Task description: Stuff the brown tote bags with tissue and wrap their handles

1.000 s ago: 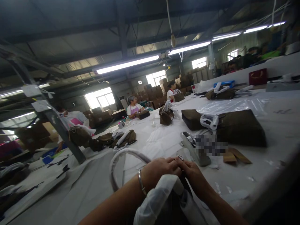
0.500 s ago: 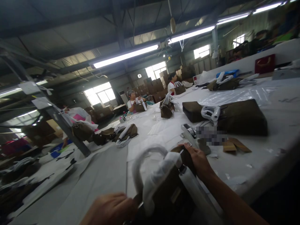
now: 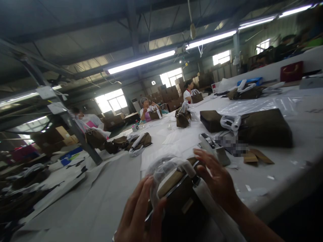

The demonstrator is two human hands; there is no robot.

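A dark olive-brown handbag [image 3: 180, 222] is right in front of me, its top facing up and a small pale label on its side. Clear and white wrapping covers its handles [image 3: 174, 164], which arch over the top, and a white-wrapped strap [image 3: 210, 205] hangs down its right side. My left hand [image 3: 141, 211] lies along the bag's left end with fingers stretched and apart. At the right end of the top, my right hand [image 3: 219, 185] has its fingers extended, touching or just beside the corner. The bag's lower part is dark and hard to make out.
More brown bags [image 3: 264, 127] with white-wrapped handles lie across the white table [image 3: 121, 178]. A grey tape dispenser [image 3: 210, 143] and brown card pieces [image 3: 254, 157] sit beyond my right hand. A metal post [image 3: 78, 134] rises at left. Several people work at the far side.
My left hand has gone from a closed grip at the bag's left end to spread fingers. My right hand has loosened from the right corner, fingers lifted. The wrapped handles have shifted.
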